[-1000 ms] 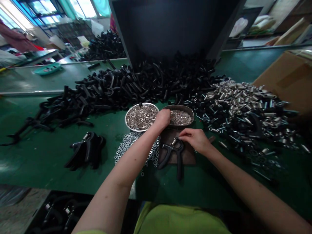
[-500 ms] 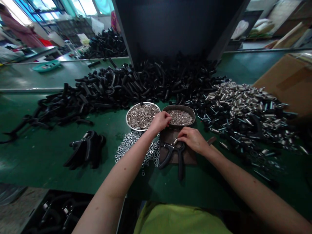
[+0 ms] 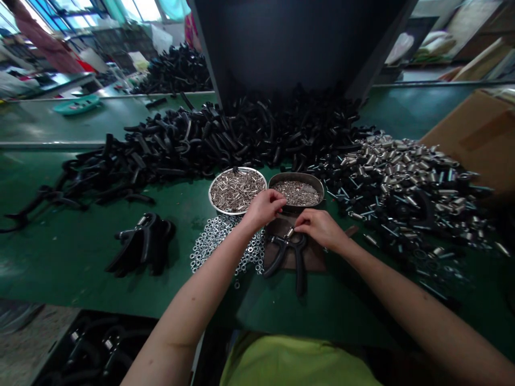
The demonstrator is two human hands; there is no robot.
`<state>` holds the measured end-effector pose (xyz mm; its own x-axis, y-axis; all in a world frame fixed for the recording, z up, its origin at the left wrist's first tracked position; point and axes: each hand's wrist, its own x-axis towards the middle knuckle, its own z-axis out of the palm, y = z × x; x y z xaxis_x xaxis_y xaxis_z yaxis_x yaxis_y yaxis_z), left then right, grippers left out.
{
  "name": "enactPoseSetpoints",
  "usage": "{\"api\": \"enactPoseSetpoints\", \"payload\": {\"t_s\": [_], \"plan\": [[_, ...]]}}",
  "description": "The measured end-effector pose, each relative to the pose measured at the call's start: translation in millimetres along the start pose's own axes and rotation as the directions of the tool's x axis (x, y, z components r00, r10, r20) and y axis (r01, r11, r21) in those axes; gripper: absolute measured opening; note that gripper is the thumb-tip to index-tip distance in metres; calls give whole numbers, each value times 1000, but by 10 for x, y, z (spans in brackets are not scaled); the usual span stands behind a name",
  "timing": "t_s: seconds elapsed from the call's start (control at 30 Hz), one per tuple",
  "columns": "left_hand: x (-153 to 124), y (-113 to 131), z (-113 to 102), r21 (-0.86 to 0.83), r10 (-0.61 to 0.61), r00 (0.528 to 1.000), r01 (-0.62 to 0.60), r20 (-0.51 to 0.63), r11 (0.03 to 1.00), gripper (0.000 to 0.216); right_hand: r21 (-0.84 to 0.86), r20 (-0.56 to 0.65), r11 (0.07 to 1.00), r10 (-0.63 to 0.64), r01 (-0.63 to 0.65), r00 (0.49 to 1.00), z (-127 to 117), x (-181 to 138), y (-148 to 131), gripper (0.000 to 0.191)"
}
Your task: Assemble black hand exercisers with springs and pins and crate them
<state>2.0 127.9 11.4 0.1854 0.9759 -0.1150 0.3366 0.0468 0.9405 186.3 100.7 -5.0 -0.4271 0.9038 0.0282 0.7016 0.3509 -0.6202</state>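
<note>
Left hand [image 3: 265,208] was bent with its fingertips drawn together at the near-left edge of the oval tin [image 3: 323,192]; at this blur, whether they held some small piece or touched the rim could not be made out. Just to the right and nearer the body, below the gap between both hands, the black V-shaped handle piece [image 3: 299,265] lay on a brown pad [image 3: 314,262], its long axis running toward the person, its joined end toward the hands and its two legs splayed away from them. At that end, the small metal spring [image 3: 289,234] leaned up and rightward, straight to the right hand [image 3: 321,226], whose thumb and forefinger pinched its upper tip. So the right hand was the nearer one, the left standing off beyond the spring's other side.
</note>
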Motion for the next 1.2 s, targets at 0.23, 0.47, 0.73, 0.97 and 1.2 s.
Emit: {"api": "enactPoseSetpoints", "payload": {"t_s": [0.23, 0.47, 0.73, 0.97, 1.2], "plan": [[-470, -159, 52, -183, -69, 997, 75, 37, 980, 10, -6, 5, 1000, 10, -10, 1000, 5, 27, 10, 4], [-662, -324, 108, -217, -98, 995, 98, 15, 971, 8, -36, 6, 999, -25, 25, 1000, 22, 26, -17, 7], [-753, -228, 177, 223, 236, 972, -233, 13, 947, 7, -135, 181, 985, 130, -107, 975, -57, 218, -59, 3], [-768, -315, 355, 281, 235, 972, -233, 28, 931, 7, -164, 73, 983, 91, -78, 993, -53, -38, -108, 15], [-747, -339, 372, 219, 203, 978, -210, 53, 953, 7, -532, -231, 797, 187, -285, 955, -247, -1226, 404, 31]]}}
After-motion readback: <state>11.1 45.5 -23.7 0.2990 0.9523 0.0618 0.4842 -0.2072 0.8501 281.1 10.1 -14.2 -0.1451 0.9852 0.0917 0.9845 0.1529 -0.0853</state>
